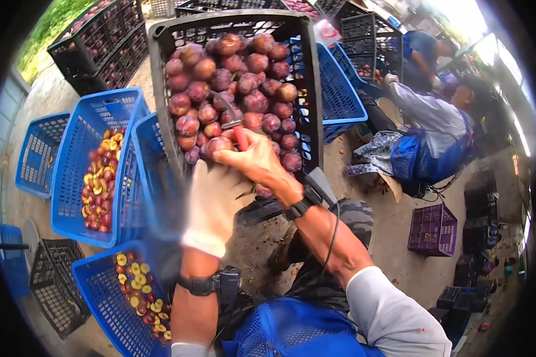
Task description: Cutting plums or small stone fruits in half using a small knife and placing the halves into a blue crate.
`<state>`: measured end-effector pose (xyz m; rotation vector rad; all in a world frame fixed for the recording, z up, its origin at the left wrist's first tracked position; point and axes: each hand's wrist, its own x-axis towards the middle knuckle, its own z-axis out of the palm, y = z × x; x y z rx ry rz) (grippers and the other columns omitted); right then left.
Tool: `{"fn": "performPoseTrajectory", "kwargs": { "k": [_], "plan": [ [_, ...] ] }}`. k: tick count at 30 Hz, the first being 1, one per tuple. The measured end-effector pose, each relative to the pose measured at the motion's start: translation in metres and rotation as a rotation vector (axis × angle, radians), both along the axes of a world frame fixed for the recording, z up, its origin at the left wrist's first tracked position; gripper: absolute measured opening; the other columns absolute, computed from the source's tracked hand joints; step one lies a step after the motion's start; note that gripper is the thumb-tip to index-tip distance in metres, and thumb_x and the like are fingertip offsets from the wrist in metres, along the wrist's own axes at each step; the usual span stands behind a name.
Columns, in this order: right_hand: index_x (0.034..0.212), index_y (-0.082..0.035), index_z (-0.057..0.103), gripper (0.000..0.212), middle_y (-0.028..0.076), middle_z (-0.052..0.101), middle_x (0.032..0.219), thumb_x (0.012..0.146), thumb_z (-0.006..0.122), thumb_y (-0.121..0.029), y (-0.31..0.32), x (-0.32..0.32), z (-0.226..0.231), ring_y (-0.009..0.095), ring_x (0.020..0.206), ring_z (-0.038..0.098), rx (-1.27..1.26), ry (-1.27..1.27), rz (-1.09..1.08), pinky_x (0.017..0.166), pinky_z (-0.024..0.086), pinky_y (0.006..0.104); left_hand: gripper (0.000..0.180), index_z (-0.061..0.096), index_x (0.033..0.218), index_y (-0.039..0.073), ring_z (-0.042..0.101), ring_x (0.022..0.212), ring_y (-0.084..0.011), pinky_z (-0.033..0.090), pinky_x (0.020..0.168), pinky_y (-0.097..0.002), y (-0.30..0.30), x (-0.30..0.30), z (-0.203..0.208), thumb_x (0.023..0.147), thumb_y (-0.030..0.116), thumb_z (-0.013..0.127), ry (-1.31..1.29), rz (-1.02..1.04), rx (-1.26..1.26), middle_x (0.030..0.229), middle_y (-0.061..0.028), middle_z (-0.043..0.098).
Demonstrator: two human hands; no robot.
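Note:
My left hand (210, 199), in a pale glove, is closed around a plum (218, 145) at the near edge of a black crate. Part of the glove is blurred, and the plum hides some of the fingers. My bare right hand (257, 159) grips a red-handled knife (240, 135) with a curved metal blade. Its thumb side rests against the same plum. Behind both hands, whole red-purple plums (256, 101) fill the black crate (311, 77), which is tilted toward me.
Blue baskets with cut plums (101, 190) and halved plums (143, 285) stand to my left. Stacked black crates (104, 44) are at the far left. On the right, a person in a striped sleeve (429, 113) sits near a purple basket (433, 230). Another person works farther back.

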<state>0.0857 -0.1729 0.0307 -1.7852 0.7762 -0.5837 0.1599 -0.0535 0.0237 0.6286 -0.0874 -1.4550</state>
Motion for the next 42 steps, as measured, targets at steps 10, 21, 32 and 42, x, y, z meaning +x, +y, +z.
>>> {"fn": "performPoseTrajectory", "kwargs": {
  "k": [10, 21, 32, 42],
  "plan": [
    [0.093, 0.0, 0.055, 0.026, 0.008, 0.054, 0.066, 0.09, 0.064, -0.025, 0.022, -0.064, 0.027, 0.017, 0.054, 0.052, -0.436, 0.055, -0.093, 0.052, 0.044, 0.0315, 0.038, 0.058, 0.098, 0.007, 0.062, 0.066, -0.0233, 0.051, 0.055, -0.0382, -0.015, -0.022, 0.006, 0.093, 0.043, 0.045, 0.16, 0.358, 0.104, 0.083, -0.0078, 0.064],
    [0.084, -0.005, 0.051, 0.018, 0.015, 0.055, 0.061, 0.092, 0.055, -0.021, 0.036, -0.074, 0.02, 0.034, 0.055, 0.059, -0.72, 0.134, 0.141, 0.046, 0.044, 0.0409, 0.031, 0.06, 0.1, 0.01, 0.057, 0.071, -0.0156, 0.037, 0.048, -0.0277, -0.011, -0.022, 0.009, 0.092, 0.037, 0.046, 0.142, 0.134, 0.056, 0.089, -0.0014, 0.063],
    [0.095, -0.005, 0.051, 0.017, 0.012, 0.061, 0.067, 0.093, 0.056, -0.021, 0.05, -0.063, 0.004, 0.031, 0.054, 0.061, -0.922, 0.322, 0.001, 0.048, 0.047, 0.0377, 0.022, 0.062, 0.098, 0.007, 0.059, 0.075, -0.0141, 0.048, 0.065, -0.0263, -0.035, -0.031, -0.009, 0.089, 0.026, 0.058, -0.073, 0.5, 0.148, 0.085, -0.0033, 0.063],
    [0.086, -0.002, 0.053, 0.023, 0.015, 0.053, 0.067, 0.093, 0.054, -0.024, 0.037, -0.074, 0.024, 0.024, 0.052, 0.055, -0.13, 0.018, 0.311, 0.048, 0.044, 0.0336, 0.029, 0.064, 0.1, 0.008, 0.061, 0.066, -0.0115, 0.046, 0.049, -0.0215, -0.015, -0.016, 0.014, 0.092, 0.033, 0.052, -0.011, 0.14, 0.154, 0.082, -0.003, 0.065]
  ]
}}
